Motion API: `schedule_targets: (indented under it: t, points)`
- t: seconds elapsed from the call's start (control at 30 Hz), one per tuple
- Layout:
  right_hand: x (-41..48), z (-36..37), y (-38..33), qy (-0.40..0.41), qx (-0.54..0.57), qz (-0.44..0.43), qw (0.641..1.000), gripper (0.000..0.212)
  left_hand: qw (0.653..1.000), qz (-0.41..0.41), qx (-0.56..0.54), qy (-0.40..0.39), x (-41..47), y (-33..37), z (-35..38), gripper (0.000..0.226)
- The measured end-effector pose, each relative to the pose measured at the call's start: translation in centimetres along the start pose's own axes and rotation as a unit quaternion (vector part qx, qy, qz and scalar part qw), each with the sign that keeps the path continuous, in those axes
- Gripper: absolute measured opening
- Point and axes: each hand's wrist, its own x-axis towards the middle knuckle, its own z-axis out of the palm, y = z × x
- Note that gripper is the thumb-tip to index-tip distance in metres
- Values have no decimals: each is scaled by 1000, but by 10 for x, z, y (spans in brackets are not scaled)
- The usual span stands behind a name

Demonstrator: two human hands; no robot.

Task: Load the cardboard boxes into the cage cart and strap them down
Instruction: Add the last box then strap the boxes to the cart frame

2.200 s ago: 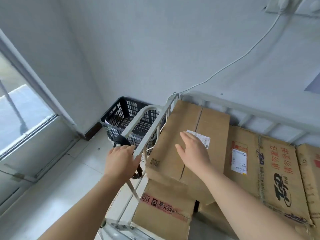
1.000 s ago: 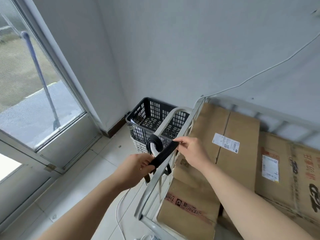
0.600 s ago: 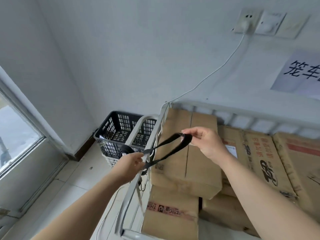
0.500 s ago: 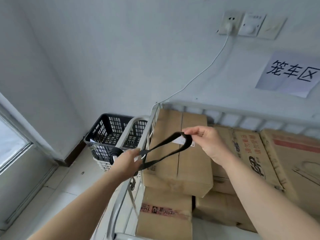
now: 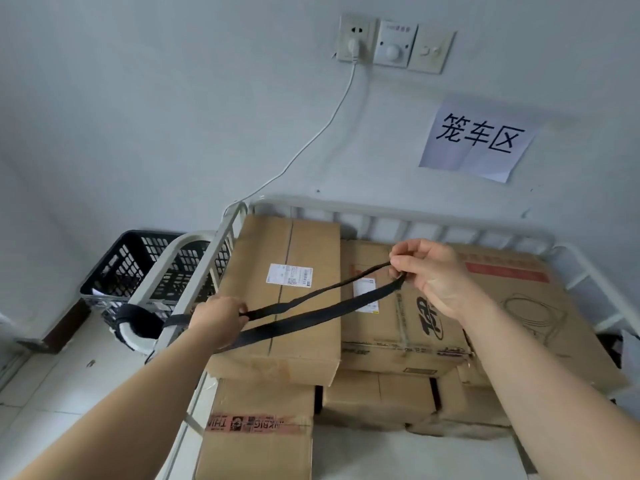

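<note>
Strap [image 5: 304, 317] is on the move: the black webbing makes a longer loop than it did half a second ago and now spans the top of the stack. Nearest, the left hand [image 5: 218, 318] sits at the side rail [image 5: 225, 237]. Its fingers [image 5: 240, 308] are curled round both strands where they come off the roll [image 5: 138, 323], which is wound on the handle just behind the knuckles. Beyond those fingers the two strands run slack and low over the labelled box [image 5: 277, 244]; whether they touch it I cannot tell. Further on, the right hand [image 5: 433, 275] pinches the bend of the loop between thumb and fingertips [image 5: 398, 263], its other fingers loosely curled. It has travelled from above the first box to above the second box [image 5: 374, 327], just below its fingertips. The boxes sit stacked inside the cart (loading looks finished), so this is the strapping step. The far side rail [image 5: 588, 271] is well beyond the right fingertips. Past everything are a black basket [image 5: 138, 258] and a paper sign [image 5: 478, 136].
</note>
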Motion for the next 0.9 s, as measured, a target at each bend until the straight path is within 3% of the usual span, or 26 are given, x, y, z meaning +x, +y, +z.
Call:
schedule_targets:
  t: [0.13,0.27,0.43,0.53,0.7,0.9]
  points:
    - [3,-56,-7,7,20,15,1000,17,998,4,50,-41,-3,23,22,67]
    - [3,-101,-9,18,26,15,999,20,997,-2,72,-41,5,53,41,27]
    - [10,-162,-2,122,-16,15,992,16,997,-66,-4,29,5,72,48,28]
    - [16,-187,10,163,-25,14,986,17,988,-81,-117,61,0,86,32,32]
    - [28,-186,31,145,-124,28,981,16,958,-31,-251,135,-5,130,-7,28]
    - [33,-155,37,69,-298,26,952,27,955,90,-265,95,-9,194,-37,25]
